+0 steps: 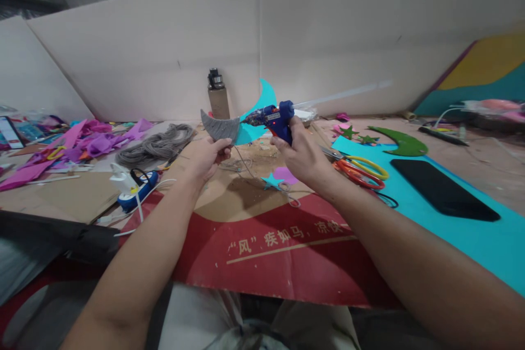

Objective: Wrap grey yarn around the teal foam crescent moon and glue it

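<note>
My left hand [213, 156] pinches a crescent moon cutout [256, 131] by its lower edge. The left part of the crescent is wrapped in grey yarn [221, 128]; the rest is bare turquoise. In my right hand [301, 153] is a blue hot glue gun [279, 119] with a clear glue stick out of its back. Its nozzle points left, at the border between yarn and turquoise; whether it touches I cannot tell. A strand of yarn hangs from the crescent toward a small turquoise star [272, 181] on the table.
Grey yarn [158, 144], a blue power strip [138, 190] and purple scraps [100, 142] lie left. A bottle [217, 95] stands behind. Scissors [361, 171], a black phone [445, 188], turquoise sheet [484, 249] and green crescent [404, 142] lie right.
</note>
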### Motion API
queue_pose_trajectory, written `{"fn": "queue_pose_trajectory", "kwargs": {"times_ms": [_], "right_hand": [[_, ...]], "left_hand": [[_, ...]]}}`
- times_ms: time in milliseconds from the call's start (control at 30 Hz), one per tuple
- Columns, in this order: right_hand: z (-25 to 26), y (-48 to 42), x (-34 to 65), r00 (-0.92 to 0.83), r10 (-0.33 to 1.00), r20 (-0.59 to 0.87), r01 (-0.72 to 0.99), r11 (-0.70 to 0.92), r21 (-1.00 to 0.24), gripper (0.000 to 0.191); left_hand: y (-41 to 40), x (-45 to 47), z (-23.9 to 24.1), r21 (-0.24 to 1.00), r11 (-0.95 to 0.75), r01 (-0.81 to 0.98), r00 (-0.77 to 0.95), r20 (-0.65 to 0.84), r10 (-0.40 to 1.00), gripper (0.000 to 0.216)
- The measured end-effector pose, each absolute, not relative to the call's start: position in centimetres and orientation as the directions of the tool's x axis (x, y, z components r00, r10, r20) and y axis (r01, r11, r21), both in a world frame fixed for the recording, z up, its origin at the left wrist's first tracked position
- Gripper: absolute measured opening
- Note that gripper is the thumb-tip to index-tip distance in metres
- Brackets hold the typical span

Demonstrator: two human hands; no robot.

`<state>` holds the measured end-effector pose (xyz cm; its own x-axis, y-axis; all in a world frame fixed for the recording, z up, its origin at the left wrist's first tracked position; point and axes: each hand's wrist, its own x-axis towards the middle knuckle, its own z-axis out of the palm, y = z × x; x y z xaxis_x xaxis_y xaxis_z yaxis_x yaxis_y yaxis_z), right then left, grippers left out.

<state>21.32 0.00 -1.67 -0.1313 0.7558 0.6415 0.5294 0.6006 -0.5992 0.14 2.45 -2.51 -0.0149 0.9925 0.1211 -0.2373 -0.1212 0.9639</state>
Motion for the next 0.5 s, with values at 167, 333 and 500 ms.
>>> {"fn": "queue_pose_trajectory", "kwargs": {"times_ms": [167,333,500], "right_hand": [[-1.68,0.17,21.38,-0.125,0.759,0.639,0.519,0.599,-0.61,0.035],[-1.8,0.31,21.45,-0.118,0.755,0.645,0.515,0.602,-0.61,0.035],[-1.89,0.27,21.42,-0.134,0.752,0.646,0.516,0.609,-0.602,0.034]], "left_hand": [[2.47,0.16,-2.58,0.968,-0.122,-0.22,-0.01,0.122,0.992,0.023],[2.4,0.2,-2.48,0.969,-0.119,-0.215,-0.004,0.121,0.993,0.023],[2.56,0.01,-2.54,0.957,-0.108,-0.268,0.004,0.114,0.994,0.023]]}}
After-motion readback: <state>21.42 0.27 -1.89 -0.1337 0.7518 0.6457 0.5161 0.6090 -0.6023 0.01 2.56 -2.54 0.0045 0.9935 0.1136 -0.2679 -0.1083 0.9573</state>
